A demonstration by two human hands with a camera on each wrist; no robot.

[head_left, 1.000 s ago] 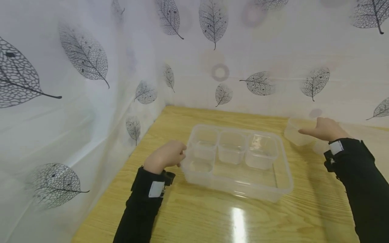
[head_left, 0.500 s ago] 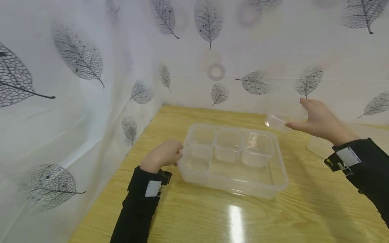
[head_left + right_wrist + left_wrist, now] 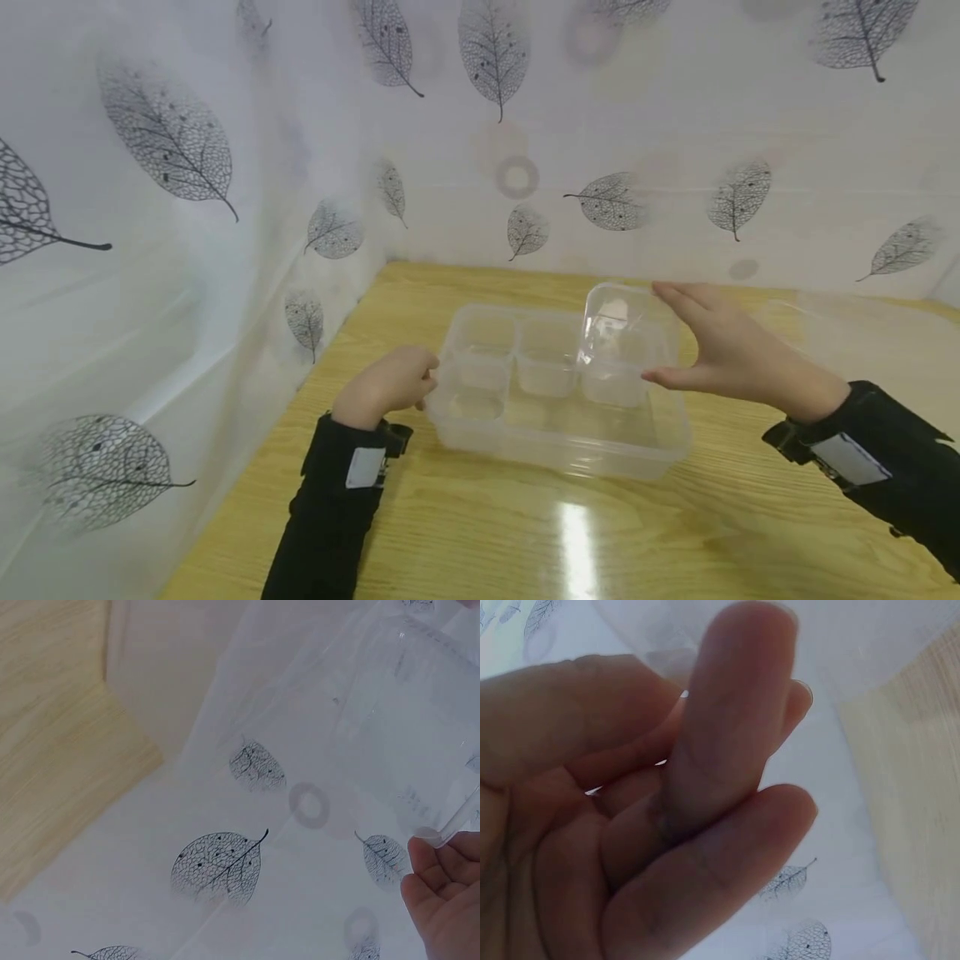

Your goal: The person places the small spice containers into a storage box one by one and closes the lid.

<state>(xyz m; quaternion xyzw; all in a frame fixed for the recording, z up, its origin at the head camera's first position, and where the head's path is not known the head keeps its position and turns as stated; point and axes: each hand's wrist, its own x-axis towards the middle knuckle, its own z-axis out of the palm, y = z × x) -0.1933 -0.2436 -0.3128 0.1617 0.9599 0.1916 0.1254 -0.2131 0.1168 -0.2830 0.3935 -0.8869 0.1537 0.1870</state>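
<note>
A clear plastic tray (image 3: 562, 462) lies on the wooden table and holds several small clear cups (image 3: 546, 367). My left hand (image 3: 386, 385) is curled into a loose fist with its knuckles against the tray's left rim. In the left wrist view the left hand (image 3: 667, 810) shows bent fingers with nothing between them. Above the tray's right end, my right hand (image 3: 660, 333) holds another small clear cup (image 3: 618, 321), tilted, between thumb and fingers. The right wrist view shows that cup (image 3: 405, 735) at the top right, above the right hand (image 3: 442, 892).
White curtain walls (image 3: 187, 250) printed with grey leaves close in the table at the left and back. A faint clear plastic item (image 3: 817, 312) lies on the table at the far right. Bare wood (image 3: 525, 542) with a glare streak stretches in front of the tray.
My right hand lifted a small clear cup from the table at the far right and carried it left, over the tray's right end. The left hand stayed at the tray's left rim.
</note>
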